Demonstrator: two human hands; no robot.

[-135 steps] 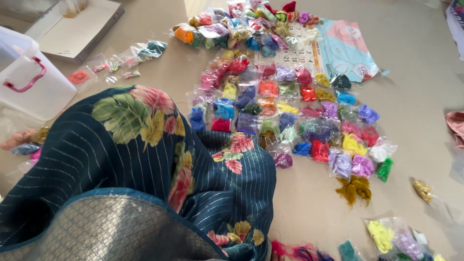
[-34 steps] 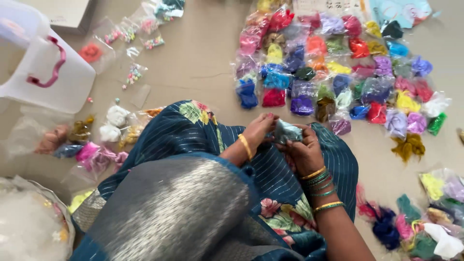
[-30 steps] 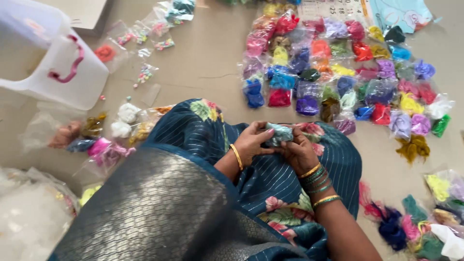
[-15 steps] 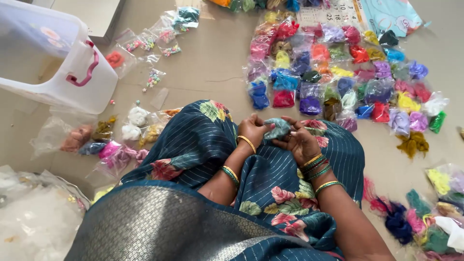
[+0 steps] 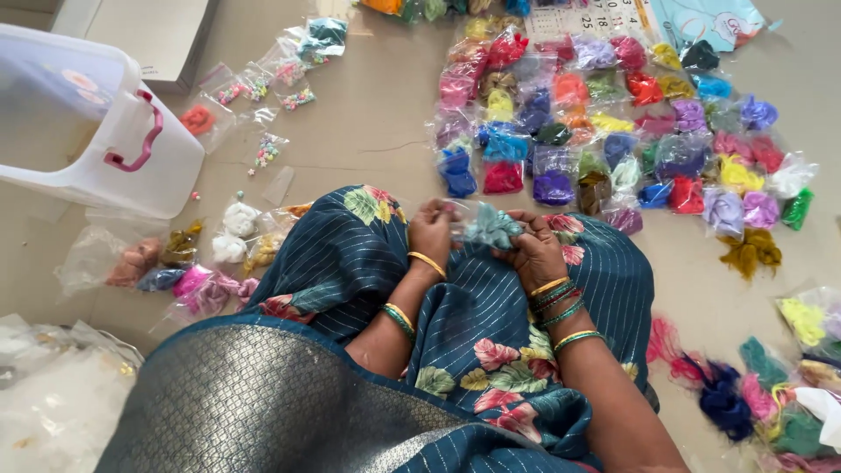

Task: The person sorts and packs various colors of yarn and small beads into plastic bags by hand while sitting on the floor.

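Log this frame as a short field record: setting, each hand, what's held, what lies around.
Setting: person seated on a beige floor, blue floral fabric over the lap
Left hand: grips the clear packet's left edge
Right hand: holds the packet's right side
Held item: small clear packet of teal thread
Ahead: rows of coloured thread packets
Left: white plastic bin with pink handle

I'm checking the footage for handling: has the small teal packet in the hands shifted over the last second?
No. The teal packet stays between the left hand and right hand, over the blue patterned lap; only the camera moved.
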